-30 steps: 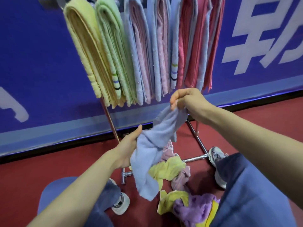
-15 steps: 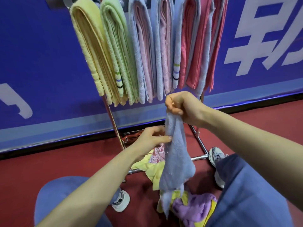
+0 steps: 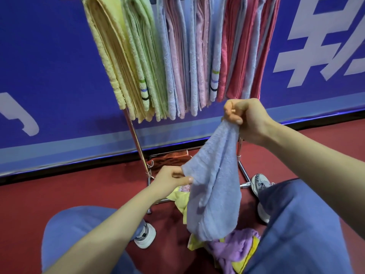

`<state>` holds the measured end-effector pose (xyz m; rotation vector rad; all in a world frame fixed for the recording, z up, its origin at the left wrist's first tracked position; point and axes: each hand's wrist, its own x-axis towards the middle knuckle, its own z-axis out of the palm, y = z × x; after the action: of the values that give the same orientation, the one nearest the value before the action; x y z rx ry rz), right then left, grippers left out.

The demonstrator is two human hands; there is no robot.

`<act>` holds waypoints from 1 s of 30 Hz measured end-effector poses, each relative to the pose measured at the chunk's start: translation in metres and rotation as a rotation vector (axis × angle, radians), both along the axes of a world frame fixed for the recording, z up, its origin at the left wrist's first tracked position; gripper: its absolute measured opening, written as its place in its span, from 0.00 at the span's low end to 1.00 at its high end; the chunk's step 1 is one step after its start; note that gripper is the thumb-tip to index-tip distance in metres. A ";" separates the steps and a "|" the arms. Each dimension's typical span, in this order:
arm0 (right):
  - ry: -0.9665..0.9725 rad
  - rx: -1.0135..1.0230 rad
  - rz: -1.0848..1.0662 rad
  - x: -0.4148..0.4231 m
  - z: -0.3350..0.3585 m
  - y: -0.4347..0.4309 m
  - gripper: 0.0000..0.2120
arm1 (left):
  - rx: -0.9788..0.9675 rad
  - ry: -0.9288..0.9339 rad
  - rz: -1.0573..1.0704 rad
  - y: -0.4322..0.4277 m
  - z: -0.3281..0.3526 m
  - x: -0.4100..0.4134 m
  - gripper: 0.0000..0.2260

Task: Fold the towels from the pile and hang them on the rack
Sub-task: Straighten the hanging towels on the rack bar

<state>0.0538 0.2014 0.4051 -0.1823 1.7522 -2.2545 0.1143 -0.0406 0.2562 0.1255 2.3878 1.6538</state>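
our right hand (image 3: 246, 119) is raised in front of the rack (image 3: 136, 139), its fingers curled tight around the top corner of a light blue towel (image 3: 213, 190). the towel hangs crumpled from that grip, clear of the floor. our left hand (image 3: 169, 178) is lower and to the left, pinching the towel's left edge between thumb and fingertips and holding that edge out sideways. the towel's bottom end dangles just above the pile (image 3: 223, 252) on the red floor (image 3: 59, 198), where a purple towel (image 3: 241, 244) and yellow towels (image 3: 179, 198) lie bunched between our knees. behind our hands, folded towels (image 3: 177, 56) hang packed side by side on the rack: yellow at the left, then green, then pale blue and pink, then deep pink at the right. a rust-coloured cloth (image 3: 167, 160) lies at the rack's base. our shoes (image 3: 145, 236) stand on either side of the pile, and a blue banner (image 3: 49, 76) with white characters covers the wall behind.
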 end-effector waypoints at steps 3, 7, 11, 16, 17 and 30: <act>-0.012 0.112 -0.049 -0.005 -0.011 0.011 0.11 | 0.137 -0.005 0.157 -0.001 0.013 -0.002 0.03; -0.026 0.478 -0.047 -0.011 -0.039 0.020 0.09 | 0.284 0.024 0.195 0.006 0.038 -0.009 0.10; -0.027 0.659 0.178 -0.001 -0.059 0.005 0.08 | 0.154 0.146 0.003 0.024 0.054 -0.010 0.07; 0.054 0.649 0.377 0.009 -0.060 -0.019 0.14 | 0.064 0.211 -0.061 0.041 0.058 -0.007 0.04; 0.089 0.623 0.366 0.008 -0.060 -0.020 0.13 | 0.093 0.214 -0.016 0.038 0.058 -0.009 0.05; 0.225 0.448 0.192 0.011 -0.075 -0.043 0.04 | 0.140 0.036 0.004 0.022 0.021 0.004 0.08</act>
<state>0.0652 0.1579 0.3300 -0.4989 2.1970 -1.7127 0.1185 -0.0184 0.2769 0.1757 2.2975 1.8345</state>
